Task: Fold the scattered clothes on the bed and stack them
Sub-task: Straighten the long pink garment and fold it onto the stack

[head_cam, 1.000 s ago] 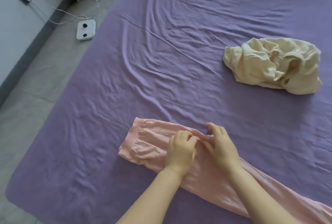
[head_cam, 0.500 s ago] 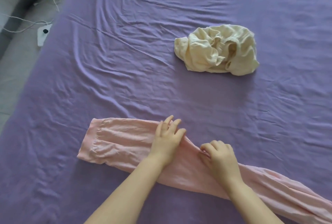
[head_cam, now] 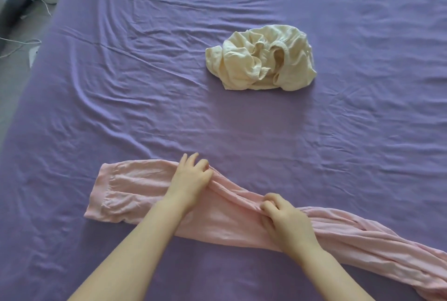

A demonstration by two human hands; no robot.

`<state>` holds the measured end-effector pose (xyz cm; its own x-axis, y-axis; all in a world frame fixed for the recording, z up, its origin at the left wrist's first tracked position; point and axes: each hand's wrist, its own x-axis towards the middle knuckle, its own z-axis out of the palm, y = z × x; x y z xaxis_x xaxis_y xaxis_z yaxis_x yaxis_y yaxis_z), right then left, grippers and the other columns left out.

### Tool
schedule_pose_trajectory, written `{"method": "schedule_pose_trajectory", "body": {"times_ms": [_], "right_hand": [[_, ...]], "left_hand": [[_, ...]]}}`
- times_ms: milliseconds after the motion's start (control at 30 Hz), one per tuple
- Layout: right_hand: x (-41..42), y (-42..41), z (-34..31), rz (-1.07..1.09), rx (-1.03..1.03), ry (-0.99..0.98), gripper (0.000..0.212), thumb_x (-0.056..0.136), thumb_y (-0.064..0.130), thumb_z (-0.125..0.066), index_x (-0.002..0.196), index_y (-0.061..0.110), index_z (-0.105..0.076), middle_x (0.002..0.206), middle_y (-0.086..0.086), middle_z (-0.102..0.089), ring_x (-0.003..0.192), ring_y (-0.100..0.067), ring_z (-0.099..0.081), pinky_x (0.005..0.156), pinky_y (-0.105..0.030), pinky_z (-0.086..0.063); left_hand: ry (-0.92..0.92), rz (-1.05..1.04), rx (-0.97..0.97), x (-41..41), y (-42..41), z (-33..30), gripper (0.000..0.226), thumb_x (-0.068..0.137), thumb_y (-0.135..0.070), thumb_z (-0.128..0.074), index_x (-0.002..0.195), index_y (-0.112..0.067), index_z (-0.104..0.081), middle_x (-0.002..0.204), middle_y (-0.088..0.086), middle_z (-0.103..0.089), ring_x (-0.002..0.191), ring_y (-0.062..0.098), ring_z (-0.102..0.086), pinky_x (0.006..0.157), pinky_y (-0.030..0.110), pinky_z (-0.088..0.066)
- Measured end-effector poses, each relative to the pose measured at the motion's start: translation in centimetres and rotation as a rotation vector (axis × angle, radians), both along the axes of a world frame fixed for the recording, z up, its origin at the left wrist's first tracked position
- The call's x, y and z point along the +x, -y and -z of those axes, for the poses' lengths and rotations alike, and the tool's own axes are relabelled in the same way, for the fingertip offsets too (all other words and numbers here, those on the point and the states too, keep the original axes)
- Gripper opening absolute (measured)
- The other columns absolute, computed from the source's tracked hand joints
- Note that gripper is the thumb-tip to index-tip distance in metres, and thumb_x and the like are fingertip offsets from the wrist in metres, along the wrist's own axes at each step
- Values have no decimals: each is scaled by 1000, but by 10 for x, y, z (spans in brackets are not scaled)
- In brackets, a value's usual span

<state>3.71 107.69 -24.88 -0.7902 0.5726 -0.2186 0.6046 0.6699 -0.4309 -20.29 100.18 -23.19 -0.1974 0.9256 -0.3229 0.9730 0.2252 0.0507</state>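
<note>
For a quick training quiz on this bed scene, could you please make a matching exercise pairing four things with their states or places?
Column one:
1. long pink cotton garment
2. crumpled cream fabric garment
3. left hand
4. right hand

Column two:
A. bunched in a heap, touched by no hand
B. fingers curled, pinching a ridge of pink fabric
C. stretched out across the near part of the purple bed sheet
D. resting on the pink cloth with its fingers spread towards the far edge

Pairs: 1-C, 2-A, 3-D, 4-B
</note>
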Motion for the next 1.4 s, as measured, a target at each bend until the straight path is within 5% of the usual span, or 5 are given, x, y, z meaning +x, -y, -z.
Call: {"method": "schedule_pose_trajectory", "body": {"times_ms": [100,333,500,1167,1400], "right_hand": [[-2,-8,3,88,-143,70,13,88,27,-55,99,20,-59,120,13,-53,91,-19,-61,64,-30,-44],[-16,-39,-9,167,-586,134,11,80,35,-65,75,41,-58,102,20,-56,96,-3,-53,85,-25,-43],[-23,-46,-11,38,-761,191,12,72,40,-71,77,30,-66,104,18,-59,91,7,-52,76,-11,-40],[-13,-77,-40,-175,-803,493,42,62,59,-69,67,20,-55,69,12,-47,61,-7,-43,60,-26,-35],[-7,-87,-26,100,-691,234,38,76,40,-66,61,14,-43,58,10,-30,56,-9,-28,54,-25,-24]], "left_hand": [[45,-69,-163,-12,-7,0,15,81,2,-49,90,-8,-54,109,10,-47,94,30,-50,98,44,-38],[404,-274,-243,-32,-7,-11,18,79,-11,-55,89,-6,-69,119,2,-45,101,26,-56,92,32,-44],[324,-125,-249,-41,-1,-26,20,79,-16,-57,88,-23,-72,102,-4,-57,102,19,-52,88,33,-40],[551,-416,71,-42,11,-14,20,81,-13,-52,94,-21,-65,94,-12,-39,79,0,-49,68,8,-34],[427,-422,17,-39,-14,1,25,87,-14,-50,107,-13,-66,101,0,-38,83,20,-52,79,33,-47]]}}
